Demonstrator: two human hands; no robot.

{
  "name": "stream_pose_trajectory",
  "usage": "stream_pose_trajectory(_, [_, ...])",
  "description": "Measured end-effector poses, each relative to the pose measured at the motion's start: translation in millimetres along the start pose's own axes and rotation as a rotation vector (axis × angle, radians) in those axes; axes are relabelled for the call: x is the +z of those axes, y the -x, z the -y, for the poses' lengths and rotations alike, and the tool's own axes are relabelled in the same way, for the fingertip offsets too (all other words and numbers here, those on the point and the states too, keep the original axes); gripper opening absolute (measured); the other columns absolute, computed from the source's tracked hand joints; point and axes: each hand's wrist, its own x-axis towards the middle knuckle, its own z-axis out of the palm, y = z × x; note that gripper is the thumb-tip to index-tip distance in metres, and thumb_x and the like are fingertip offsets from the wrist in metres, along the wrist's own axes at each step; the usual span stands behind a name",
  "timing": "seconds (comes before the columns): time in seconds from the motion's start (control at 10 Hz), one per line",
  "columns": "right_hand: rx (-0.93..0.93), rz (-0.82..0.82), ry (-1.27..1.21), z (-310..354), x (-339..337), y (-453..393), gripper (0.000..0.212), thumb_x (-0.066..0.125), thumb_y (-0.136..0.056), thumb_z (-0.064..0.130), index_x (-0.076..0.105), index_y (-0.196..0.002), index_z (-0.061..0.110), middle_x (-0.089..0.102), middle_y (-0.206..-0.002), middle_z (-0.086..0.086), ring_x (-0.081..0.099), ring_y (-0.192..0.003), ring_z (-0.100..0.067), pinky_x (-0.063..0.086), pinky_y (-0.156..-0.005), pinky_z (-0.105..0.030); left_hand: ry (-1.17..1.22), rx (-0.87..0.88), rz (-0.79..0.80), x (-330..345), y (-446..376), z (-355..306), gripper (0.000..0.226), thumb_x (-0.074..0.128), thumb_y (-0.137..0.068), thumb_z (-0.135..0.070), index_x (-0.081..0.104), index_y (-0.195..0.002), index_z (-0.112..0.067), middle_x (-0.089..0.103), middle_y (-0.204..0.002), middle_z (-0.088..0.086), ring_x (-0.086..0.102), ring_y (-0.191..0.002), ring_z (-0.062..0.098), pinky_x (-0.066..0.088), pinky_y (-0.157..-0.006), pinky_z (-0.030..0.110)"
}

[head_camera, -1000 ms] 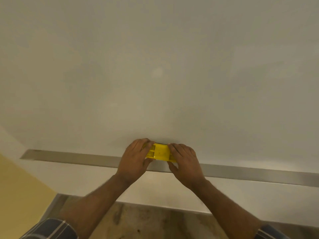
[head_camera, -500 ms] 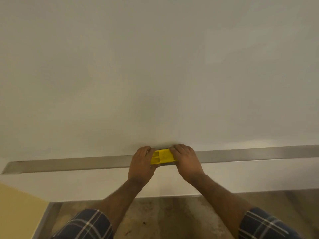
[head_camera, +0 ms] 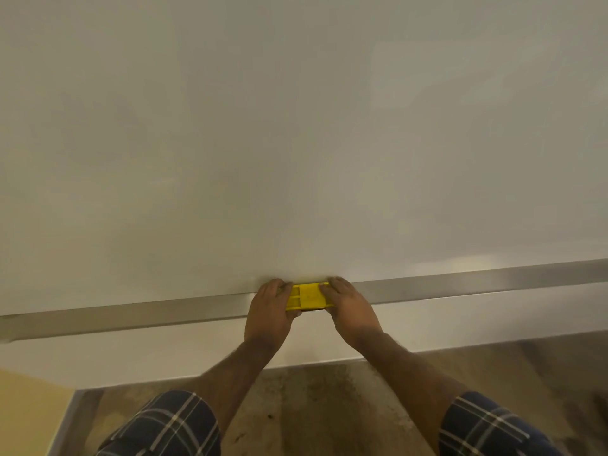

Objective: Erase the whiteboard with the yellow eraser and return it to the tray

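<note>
Both your arms reach forward, your left hand (head_camera: 268, 311) gripping the left end and your right hand (head_camera: 352, 307) gripping the right end of the yellow eraser (head_camera: 306, 296), which lies flat on the metal tray (head_camera: 131, 315) below the whiteboard (head_camera: 296, 126).

A: How many erasers do you count?
B: One yellow eraser (head_camera: 306, 296), on the one metal tray (head_camera: 131, 315).
A: And whiteboards?
B: One whiteboard (head_camera: 296, 143) (it fills most of the view).
A: Hands?
B: Two: a left hand (head_camera: 268, 312) and a right hand (head_camera: 352, 307). Two plaid sleeves as well, left sleeve (head_camera: 164, 426) and right sleeve (head_camera: 487, 429).
</note>
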Motion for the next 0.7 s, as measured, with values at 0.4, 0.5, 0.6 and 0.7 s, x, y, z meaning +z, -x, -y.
stream_pose_trajectory(0.4, [0.024, 0.043, 0.050, -4, 1, 16, 0.051, 0.041, -0.102, 0.034, 0.034, -0.150, 0.019, 0.033, -0.157, -0.002, 0.024, -0.147, -0.020, 0.016, -0.120, -0.033, -0.040, -0.036, 0.042, 11, 25, -1, 0.065, 0.056, -0.099, -0.047, 0.041, -0.154, -0.015, 0.041, -0.159, 0.006, 0.036, -0.148, 0.027, 0.026, -0.122, 0.038])
stream_pose_trajectory(0.5, [0.035, 0.033, 0.067, -3, 2, 25, 0.059, 0.039, -0.101, 0.043, 0.025, -0.153, 0.019, 0.026, -0.160, 0.000, 0.018, -0.149, -0.019, 0.007, -0.121, -0.031, -0.037, -0.012, 0.004, 10, 37, 0, 0.071, 0.055, -0.099, -0.048, 0.033, -0.158, -0.015, 0.035, -0.163, 0.007, 0.032, -0.151, 0.027, 0.021, -0.124, 0.039])
stream_pose_trajectory(0.6, [0.032, 0.032, 0.111, -2, 5, 39, 0.068, 0.034, -0.100, 0.053, 0.015, -0.155, 0.018, 0.013, -0.163, -0.001, 0.006, -0.151, -0.019, -0.007, -0.118, -0.031, -0.101, 0.019, -0.068, 12, 52, -2, 0.081, 0.043, -0.101, -0.057, 0.012, -0.162, -0.014, 0.010, -0.170, 0.005, 0.012, -0.157, 0.024, 0.005, -0.125, 0.036])
stream_pose_trajectory(0.7, [0.021, 0.022, 0.125, 1, 4, 40, 0.073, 0.030, -0.098, 0.058, 0.009, -0.155, 0.017, 0.005, -0.164, -0.002, -0.002, -0.151, -0.019, -0.012, -0.118, -0.032, -0.116, 0.037, -0.129, 8, 53, -11, 0.084, 0.034, -0.100, -0.063, 0.004, -0.161, -0.014, 0.002, -0.170, 0.004, 0.003, -0.157, 0.024, 0.005, -0.126, 0.037])
